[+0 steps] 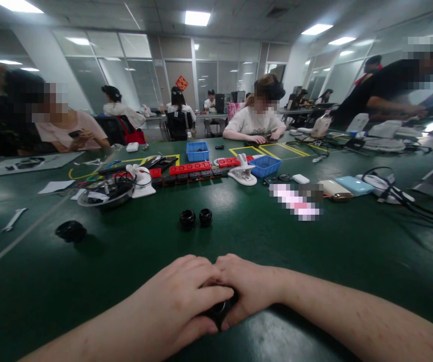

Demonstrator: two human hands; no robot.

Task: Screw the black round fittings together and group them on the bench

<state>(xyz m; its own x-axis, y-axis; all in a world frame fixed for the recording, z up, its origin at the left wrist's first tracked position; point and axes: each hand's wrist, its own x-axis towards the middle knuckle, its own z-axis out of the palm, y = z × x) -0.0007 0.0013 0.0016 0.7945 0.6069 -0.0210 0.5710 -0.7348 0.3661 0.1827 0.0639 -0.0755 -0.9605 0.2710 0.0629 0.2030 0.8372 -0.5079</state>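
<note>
Low in the head view, both hands are wrapped round a black ring-shaped fitting [221, 310], and most of it is hidden by the fingers. My left hand [188, 296] comes in from the left with its fingers curled over the front and top. My right hand [244, 284] closes on the far and right side, its thumb near the bottom. Two similar black fittings, a larger one [187, 219] and a smaller one [205, 217], stand side by side farther up the green table [144, 236]. Off to the left lies a bigger black fitting [71, 231].
A wrench [14, 220] lies at far left. Behind are a metal bowl [105, 198] of black parts, red-and-black strips [189, 171], white clamps [243, 171] and blue bins [265, 166]. Cables [423, 203] run along the right. A co-worker [257, 113] sits across the table.
</note>
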